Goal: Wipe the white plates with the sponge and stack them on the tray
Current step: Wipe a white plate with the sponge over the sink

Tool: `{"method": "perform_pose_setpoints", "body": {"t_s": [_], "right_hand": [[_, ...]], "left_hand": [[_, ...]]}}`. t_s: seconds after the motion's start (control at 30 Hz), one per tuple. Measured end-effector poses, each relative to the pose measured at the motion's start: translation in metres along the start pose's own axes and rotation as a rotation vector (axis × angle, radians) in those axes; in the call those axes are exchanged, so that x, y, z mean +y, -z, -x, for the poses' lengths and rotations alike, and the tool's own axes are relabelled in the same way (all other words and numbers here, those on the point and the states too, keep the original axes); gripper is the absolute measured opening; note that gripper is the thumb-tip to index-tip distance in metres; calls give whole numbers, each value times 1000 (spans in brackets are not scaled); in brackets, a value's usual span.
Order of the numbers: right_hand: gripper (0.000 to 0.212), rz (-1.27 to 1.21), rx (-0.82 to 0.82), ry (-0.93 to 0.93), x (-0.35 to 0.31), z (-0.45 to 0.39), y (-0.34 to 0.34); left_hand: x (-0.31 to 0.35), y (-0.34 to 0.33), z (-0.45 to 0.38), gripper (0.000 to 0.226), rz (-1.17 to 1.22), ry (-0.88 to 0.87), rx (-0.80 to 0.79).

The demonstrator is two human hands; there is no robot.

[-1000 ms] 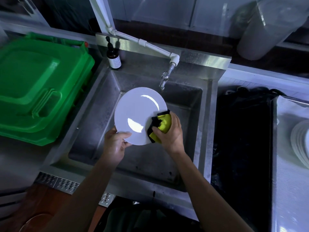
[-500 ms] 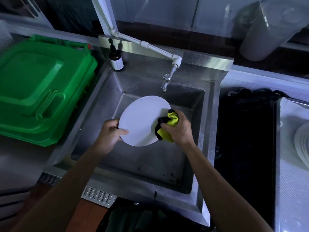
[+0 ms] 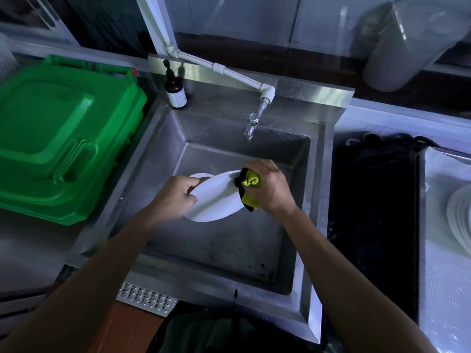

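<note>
I have the round white glazed plate [image 3: 216, 197] tilted over the steel sink basin [image 3: 229, 250], my left hand [image 3: 175, 197] pinching its rim at nine o'clock, my right hand [image 3: 267, 187] bunched round the yellow-and-black sponge cloth [image 3: 251, 189] at three. It looks stiff, breakable and probably slick, so the rim is the safest hold. The finished white plate stack [image 3: 458, 220] sits on the grey tray [image 3: 438, 276] at three o'clock, past a dark surface [image 3: 374, 212]

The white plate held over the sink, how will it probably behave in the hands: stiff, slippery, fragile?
The white plate probably stays stiff: the left hand grips only one edge, yet it keeps its shape. Its smooth surface may be slippery. It looks like ceramic, so a fall into the steel sink could likely chip it.
</note>
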State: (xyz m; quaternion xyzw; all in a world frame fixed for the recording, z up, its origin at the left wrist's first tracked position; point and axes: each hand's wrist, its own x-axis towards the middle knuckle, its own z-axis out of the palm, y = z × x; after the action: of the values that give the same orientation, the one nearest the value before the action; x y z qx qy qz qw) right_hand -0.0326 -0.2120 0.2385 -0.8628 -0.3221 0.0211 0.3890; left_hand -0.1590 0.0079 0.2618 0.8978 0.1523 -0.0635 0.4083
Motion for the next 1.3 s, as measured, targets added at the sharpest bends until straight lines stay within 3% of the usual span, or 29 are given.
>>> {"method": "perform_pose_setpoints", "body": {"t_s": [0.37,0.5,0.73,0.9,0.97,1.07,1.1,1.17,1.3], "right_hand": [[26,57,-92,-21,-10,10,-5],[40,113,-74,-19,-11,12,-9],[42,185,51,46,-13,16,-7],[32,196,143,103,-15,14,-1],[34,192,188,111,-16,14,2],[36,174,241,124,-16,15,5],[36,173,246,131,-17,16,5],[35,175,240,142,-16,17,4],[37,170,206,143,-12,23,-2]], "left_hand": [[0,-4,4,85,-190,-52,-26],[-3,-8,8,85,-179,-18,-9],[-7,-23,15,57,49,8,124],[-21,-44,20,36,126,125,348],[-33,-54,25,31,344,373,381],[-39,-61,34,28,1301,839,258],[-40,-61,36,44,1500,884,181],[-36,-60,32,68,1619,876,82],[-15,-52,17,49,1677,786,101]]}}
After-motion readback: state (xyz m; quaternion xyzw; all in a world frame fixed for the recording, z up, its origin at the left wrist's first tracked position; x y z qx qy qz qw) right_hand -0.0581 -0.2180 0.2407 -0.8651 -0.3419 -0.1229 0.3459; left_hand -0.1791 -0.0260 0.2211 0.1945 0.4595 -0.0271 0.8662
